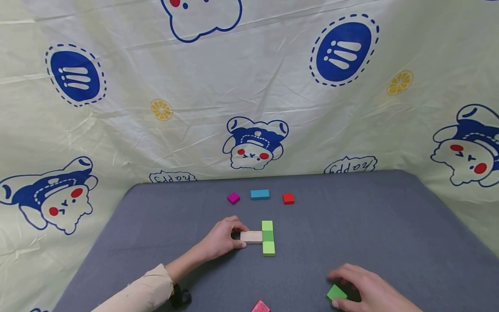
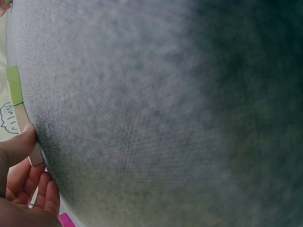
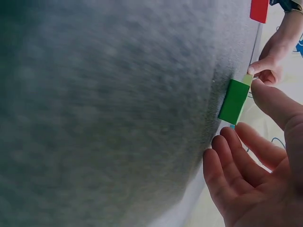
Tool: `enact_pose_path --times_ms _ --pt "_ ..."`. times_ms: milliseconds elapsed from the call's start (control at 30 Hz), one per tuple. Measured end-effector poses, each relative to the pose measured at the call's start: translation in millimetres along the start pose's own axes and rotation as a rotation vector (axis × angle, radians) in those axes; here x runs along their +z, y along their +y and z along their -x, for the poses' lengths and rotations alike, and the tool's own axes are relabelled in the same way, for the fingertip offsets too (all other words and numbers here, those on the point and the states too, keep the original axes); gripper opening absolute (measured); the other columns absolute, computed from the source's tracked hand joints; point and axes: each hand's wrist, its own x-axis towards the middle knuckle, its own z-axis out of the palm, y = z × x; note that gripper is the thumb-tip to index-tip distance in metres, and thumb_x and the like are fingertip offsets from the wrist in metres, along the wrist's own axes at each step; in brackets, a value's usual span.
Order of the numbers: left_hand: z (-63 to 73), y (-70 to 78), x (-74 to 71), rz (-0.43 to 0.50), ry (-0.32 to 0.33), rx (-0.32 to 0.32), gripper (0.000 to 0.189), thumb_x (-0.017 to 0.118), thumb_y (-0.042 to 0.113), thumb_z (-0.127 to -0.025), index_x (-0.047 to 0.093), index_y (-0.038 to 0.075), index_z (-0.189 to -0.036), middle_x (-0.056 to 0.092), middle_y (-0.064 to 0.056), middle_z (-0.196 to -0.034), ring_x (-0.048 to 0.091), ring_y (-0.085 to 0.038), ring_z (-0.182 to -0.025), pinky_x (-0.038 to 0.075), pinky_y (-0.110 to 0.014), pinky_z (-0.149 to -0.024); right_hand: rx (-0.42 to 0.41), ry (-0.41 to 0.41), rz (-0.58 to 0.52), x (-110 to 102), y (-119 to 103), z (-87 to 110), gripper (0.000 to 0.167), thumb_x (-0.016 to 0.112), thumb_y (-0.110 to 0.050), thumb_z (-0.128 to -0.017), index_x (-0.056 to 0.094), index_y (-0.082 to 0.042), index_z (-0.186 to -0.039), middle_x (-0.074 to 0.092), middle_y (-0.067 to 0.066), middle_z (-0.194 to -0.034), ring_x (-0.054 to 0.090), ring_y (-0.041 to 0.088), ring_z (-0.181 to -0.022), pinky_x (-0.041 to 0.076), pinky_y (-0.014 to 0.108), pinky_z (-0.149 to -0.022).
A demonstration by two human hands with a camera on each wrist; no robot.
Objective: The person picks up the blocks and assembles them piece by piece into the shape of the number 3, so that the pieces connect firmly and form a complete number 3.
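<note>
In the head view my left hand pinches the left end of a pale wooden block between thumb and fingers. That block's right end meets the middle of a row of green blocks, light green at the far end and near end, darker in between. The left wrist view shows the thumb lying over the wooden block. Lower right, my right hand holds a separate green block, thumb at one end and index finger at the other; the other fingers extend past it.
Toward the table's back lie a magenta block, a blue block and a red block. A pinkish-red block is cut off by the bottom edge. Behind the grey table hangs a printed curtain.
</note>
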Motion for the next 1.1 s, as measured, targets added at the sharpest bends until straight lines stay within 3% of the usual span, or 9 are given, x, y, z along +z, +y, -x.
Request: enact_pose_path --times_ms 267,533,767,1100 --pt "-0.2 1.5 -0.7 -0.006 -0.002 -0.007 0.023 0.080 0.010 -0.082 0.073 0.010 -0.104 0.057 0.006 -0.093 0.052 -0.014 -0.089 0.044 -0.032 -0.081 -0.103 0.069 0.033 9 12 8.7 0.032 0.074 -0.030 -0.089 0.064 -0.013 -0.115 0.057 -0.018 -0.102 0.050 -0.002 -0.086 0.045 0.026 -0.064" --pt "0.5 1.6 -0.2 0.010 0.002 0.003 0.023 0.081 0.009 -0.081 0.074 0.010 -0.103 0.058 0.004 -0.093 0.053 -0.016 -0.089 0.044 -0.031 -0.081 -0.241 0.169 0.082 14 20 15.1 0.039 0.080 -0.030 -0.084 0.064 -0.013 -0.116 0.057 -0.018 -0.103 0.053 -0.002 -0.087 0.047 0.025 -0.064" --pt "0.6 0.7 -0.3 0.005 0.003 -0.001 0.024 0.081 0.009 -0.081 0.073 0.010 -0.104 0.058 0.005 -0.093 0.053 -0.015 -0.090 0.045 -0.032 -0.082 -0.267 0.222 0.117 19 16 12.8 0.034 0.079 -0.028 -0.084 0.065 -0.017 -0.114 0.057 -0.020 -0.099 0.052 -0.002 -0.085 0.046 0.024 -0.063" --pt "1.1 2.3 -0.7 0.000 0.006 -0.009 0.024 0.081 0.009 -0.081 0.073 0.009 -0.104 0.058 0.005 -0.093 0.053 -0.015 -0.090 0.044 -0.032 -0.082 -0.230 0.154 0.075 16 12 9.2 0.029 0.075 -0.020 -0.088 0.065 -0.014 -0.115 0.056 -0.021 -0.098 0.051 -0.003 -0.084 0.044 0.024 -0.062"
